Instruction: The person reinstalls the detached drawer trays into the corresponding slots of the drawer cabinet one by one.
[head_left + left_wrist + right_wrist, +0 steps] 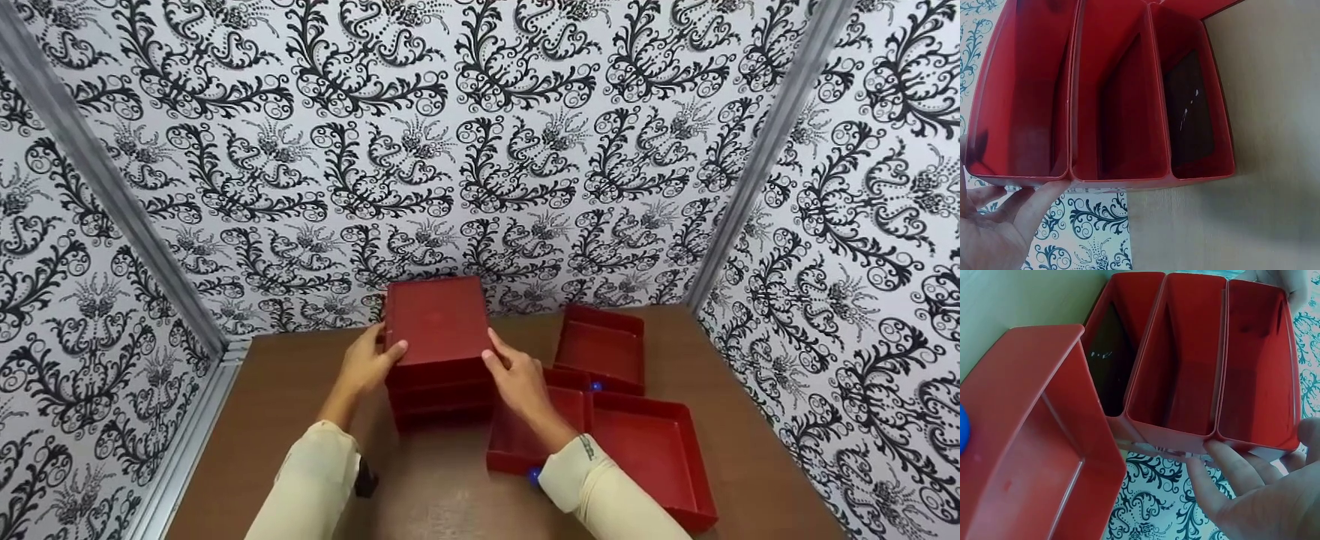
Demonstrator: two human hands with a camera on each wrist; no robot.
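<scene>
A red plastic drawer cabinet [439,319] stands at the back of the table. Its three stacked compartments open toward the person, with no drawers inside, as the left wrist view shows of the cabinet [1120,112]. My left hand [367,361] grips the top tier's left side, thumb over the upper edge and fingers [1033,208] along the side wall. On the opposite side, my right hand [519,381] holds the same tier, with its thumb near the front top corner. Fingers [1235,467] of that hand lie against the side wall in the right wrist view.
Red drawers lie right of the cabinet: one at the back [604,349], one in front [652,442], and another [510,457] partly under the right forearm. Blue knobs [534,475] show on two. Patterned walls [465,150] enclose the brown table [285,390].
</scene>
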